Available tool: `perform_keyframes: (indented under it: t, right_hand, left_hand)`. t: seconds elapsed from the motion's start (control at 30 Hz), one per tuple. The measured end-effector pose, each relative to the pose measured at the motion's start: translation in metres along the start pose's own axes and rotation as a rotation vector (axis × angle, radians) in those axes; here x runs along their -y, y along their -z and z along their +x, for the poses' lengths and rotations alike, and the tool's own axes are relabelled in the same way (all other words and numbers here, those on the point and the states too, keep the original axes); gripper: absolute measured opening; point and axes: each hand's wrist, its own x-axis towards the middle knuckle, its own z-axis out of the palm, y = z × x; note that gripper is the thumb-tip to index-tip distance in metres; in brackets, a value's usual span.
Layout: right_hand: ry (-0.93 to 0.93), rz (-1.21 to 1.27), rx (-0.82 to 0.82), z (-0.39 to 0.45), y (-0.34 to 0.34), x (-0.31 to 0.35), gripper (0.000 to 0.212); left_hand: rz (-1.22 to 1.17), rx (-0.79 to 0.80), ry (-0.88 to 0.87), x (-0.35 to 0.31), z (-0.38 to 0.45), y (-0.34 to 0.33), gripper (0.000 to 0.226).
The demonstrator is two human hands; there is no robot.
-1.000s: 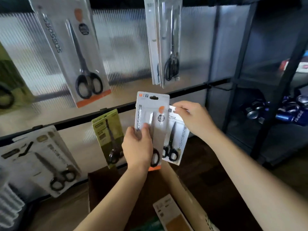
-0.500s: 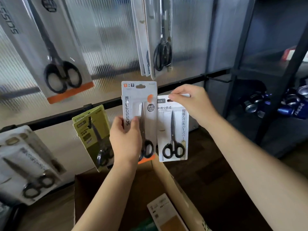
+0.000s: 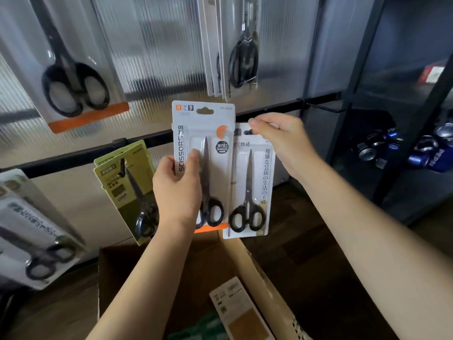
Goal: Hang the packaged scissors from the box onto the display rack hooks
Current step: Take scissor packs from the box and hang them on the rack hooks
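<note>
Two hands (image 3: 177,192) (image 3: 284,143), two scissor packs (image 3: 215,119) (image 3: 259,173), one each.

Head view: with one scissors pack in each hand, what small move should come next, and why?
Probably the right hand should guide the white pack it pinches by the top onto a hook of the black rail just behind it. Its hang hole sits level with the rail, while the left hand holds the grey pack in front.

One camera sits on the person's head. It looks forward and down, close behind the left hand (image 3: 177,190), perhaps slightly tilted.
</note>
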Motion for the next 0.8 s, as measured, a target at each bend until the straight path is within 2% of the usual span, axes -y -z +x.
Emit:
perform_keyframes:
  t: [0.23, 0.37, 0.53, 0.57, 0.63, 0.8]
  right_hand:
    - [-0.048, -0.030, 0.029, 0.015, -0.015, -0.016, 0.009]
    - [-0.065, -0.003, 0.006, 0.025, -0.026, -0.018, 0.009]
    - [-0.089, 0.000, -0.048, 0.037, -0.040, -0.028, 0.008]
    - [-0.090, 0.008, -0.054, 0.038, -0.040, -0.030, 0.005]
    - [-0.089, 0.038, -0.078, 0.038, -0.038, -0.034, 0.013]
    - [-0.066, -0.071, -0.130, 0.023, -0.016, -0.051, 0.023]
  left_hand:
    - [-0.006, 0.057, 0.043, 0.005, 0.000, 0.000, 0.029]
    - [0.050, 0.054, 0.053, 0.010, 0.001, -0.004, 0.017]
    - [0.048, 0.047, 0.072, 0.014, 0.001, -0.005, 0.016]
    - [0.046, 0.055, 0.074, 0.014, 0.001, -0.005, 0.016]
    - [0.059, 0.071, 0.061, 0.013, -0.002, -0.006, 0.020]
    - [0.086, 0.102, 0.031, 0.012, -0.013, -0.019, 0.031]
